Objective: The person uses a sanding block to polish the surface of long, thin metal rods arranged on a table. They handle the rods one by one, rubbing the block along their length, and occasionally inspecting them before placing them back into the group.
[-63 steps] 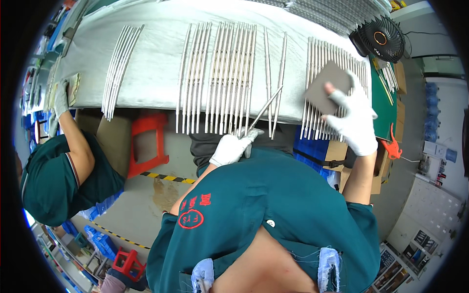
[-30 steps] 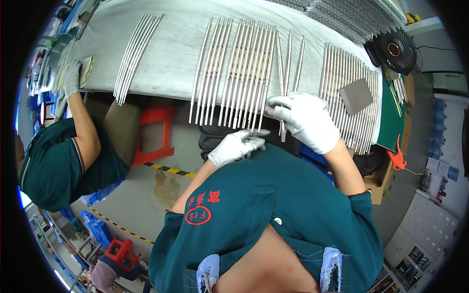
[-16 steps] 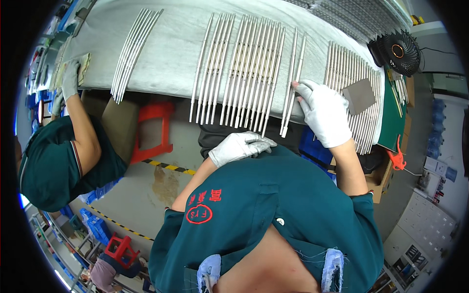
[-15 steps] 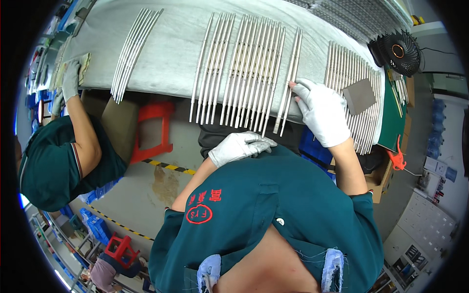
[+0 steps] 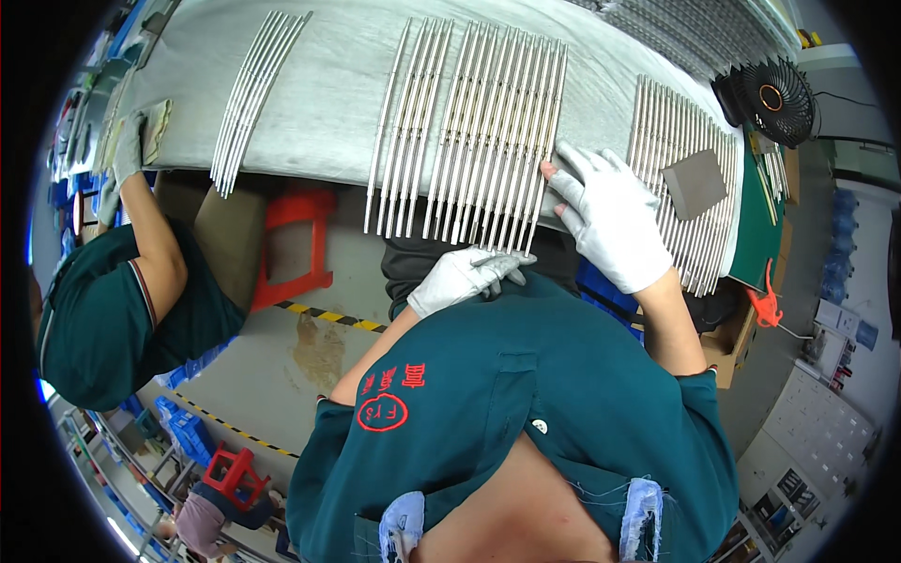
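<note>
In a white glove with bare thumb and fingertip, my right hand [image 5: 608, 220] lies at the right side of a wide row of thin silver metal rods [image 5: 493, 141]. Its fingers are spread and its fingertips are at the last rod. My left hand [image 5: 465, 281], also gloved, rests by the near ends of those rods at the table edge, fingers stretched out, holding nothing that I can see. A narrower group of rods [image 5: 413, 122] lies just left of the row, and their near ends overhang the edge.
More rods [image 5: 668, 131] lie at the right under a grey block [image 5: 695, 185]. A black fan [image 5: 771, 98] stands beyond them. Further left are several rods [image 5: 253, 103], near a co-worker's gloved hand [image 5: 129, 150]. A red stool [image 5: 300, 244] stands below the table [image 5: 338, 75].
The two rods that lay apart by my right hand have moved left against the wide row. My right hand shifted slightly left with them; my left hand has hardly moved.
</note>
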`<state>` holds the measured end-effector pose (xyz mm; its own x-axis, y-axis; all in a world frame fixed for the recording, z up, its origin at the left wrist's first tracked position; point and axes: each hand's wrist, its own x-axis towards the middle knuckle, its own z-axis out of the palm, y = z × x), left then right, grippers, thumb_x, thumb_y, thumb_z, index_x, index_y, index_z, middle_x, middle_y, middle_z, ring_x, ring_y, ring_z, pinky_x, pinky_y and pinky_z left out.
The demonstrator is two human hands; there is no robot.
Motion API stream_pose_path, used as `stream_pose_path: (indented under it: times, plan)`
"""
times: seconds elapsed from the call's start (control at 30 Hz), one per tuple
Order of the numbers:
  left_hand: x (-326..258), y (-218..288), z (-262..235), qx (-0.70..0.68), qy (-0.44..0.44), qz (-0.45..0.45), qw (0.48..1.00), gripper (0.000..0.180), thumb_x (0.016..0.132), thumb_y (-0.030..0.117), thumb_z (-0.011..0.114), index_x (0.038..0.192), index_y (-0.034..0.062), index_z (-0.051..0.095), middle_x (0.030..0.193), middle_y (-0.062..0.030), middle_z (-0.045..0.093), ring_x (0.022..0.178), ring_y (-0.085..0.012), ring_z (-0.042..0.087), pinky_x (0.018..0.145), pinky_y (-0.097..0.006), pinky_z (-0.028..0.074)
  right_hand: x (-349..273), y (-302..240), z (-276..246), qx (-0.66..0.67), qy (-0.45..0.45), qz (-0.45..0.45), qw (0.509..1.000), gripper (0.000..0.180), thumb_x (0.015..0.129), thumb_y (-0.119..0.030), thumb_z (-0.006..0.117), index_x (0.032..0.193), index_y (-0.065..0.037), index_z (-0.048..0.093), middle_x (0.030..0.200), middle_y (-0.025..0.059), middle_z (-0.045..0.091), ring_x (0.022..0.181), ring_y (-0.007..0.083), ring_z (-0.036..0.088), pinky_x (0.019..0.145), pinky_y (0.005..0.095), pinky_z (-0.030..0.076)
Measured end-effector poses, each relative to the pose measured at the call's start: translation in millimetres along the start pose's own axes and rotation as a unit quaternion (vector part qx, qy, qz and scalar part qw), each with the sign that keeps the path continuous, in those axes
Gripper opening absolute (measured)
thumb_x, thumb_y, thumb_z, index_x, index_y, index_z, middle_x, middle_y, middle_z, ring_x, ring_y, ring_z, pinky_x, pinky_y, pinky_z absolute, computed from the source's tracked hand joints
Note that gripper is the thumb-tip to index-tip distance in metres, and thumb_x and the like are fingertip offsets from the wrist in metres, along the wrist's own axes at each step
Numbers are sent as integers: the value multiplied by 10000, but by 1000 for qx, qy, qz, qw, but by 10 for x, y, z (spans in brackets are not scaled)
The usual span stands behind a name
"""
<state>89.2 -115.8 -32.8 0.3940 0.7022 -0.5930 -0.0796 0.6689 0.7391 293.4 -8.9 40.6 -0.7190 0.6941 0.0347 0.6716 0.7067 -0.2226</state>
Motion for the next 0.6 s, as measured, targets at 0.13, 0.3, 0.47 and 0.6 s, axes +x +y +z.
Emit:
stream_pose_path:
  times: [0.13,0.3,0.47,0.6]
  plan:
    - [12,-26,-16,1,4,-1,1000,325,1027,239,593,1287,61,671,994,-24,725,689,-44,525,648,-186,460,-22,-58,36,-31,-42,-24,998,607,839,-224,717,1412,-125,539,1494,210,443,1360,355,445,1157,499,302]
    - [-40,43,-7,4,25,-17,1000,345,1024,261,596,1310,77,658,1014,-26,733,692,-43,540,638,-186,463,-89,-44,17,-41,-87,-12,995,706,809,-268,761,1454,-154,499,1527,202,409,1404,359,401,1179,520,269]
    - [-29,-47,-50,4,19,-7,1000,349,1029,279,581,1330,118,653,1020,-19,737,693,-37,535,635,-180,463,-168,23,-21,-34,-83,-7,996,679,822,-277,745,1448,-158,508,1519,187,425,1397,353,407,1182,520,260]
    - [-49,-25,-54,6,19,-18,1000,353,1026,272,585,1339,119,647,1038,-7,732,705,-31,524,641,-172,463,-178,75,-29,-25,-80,-15,996,645,845,-288,719,1442,-155,514,1506,184,439,1385,347,416,1182,519,259]
